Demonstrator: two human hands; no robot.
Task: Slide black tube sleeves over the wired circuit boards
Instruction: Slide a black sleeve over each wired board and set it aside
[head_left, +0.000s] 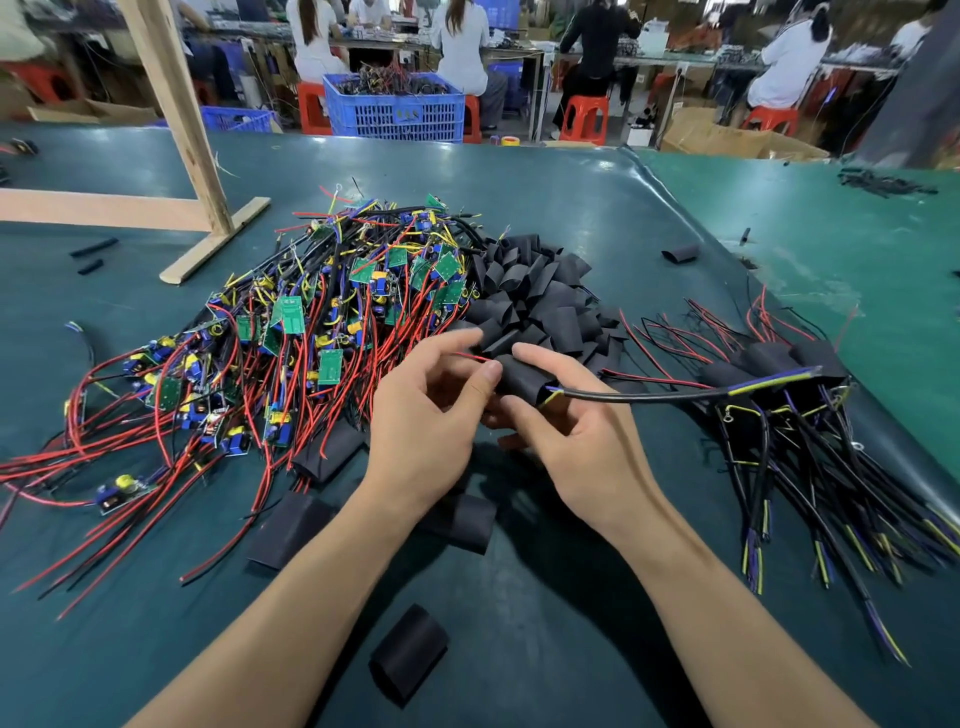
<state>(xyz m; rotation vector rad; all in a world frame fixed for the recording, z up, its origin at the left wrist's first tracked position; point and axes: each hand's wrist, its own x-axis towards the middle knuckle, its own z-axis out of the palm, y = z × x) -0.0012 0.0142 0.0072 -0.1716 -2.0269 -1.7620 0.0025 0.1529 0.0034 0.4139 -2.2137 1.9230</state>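
Two hands' grip (519, 387) on black sleeve (522, 376), axis left-right

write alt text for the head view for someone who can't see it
Two bare hands hold a black tube sleeve over a wired board above a green table, the left hand pinching its end and the right hand gripping it. A heap of bare circuit boards lies left, loose sleeves behind, finished pieces right.

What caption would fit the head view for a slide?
Both hands, left and right, hold a black sleeve on a wired board, between bare boards and finished ones.
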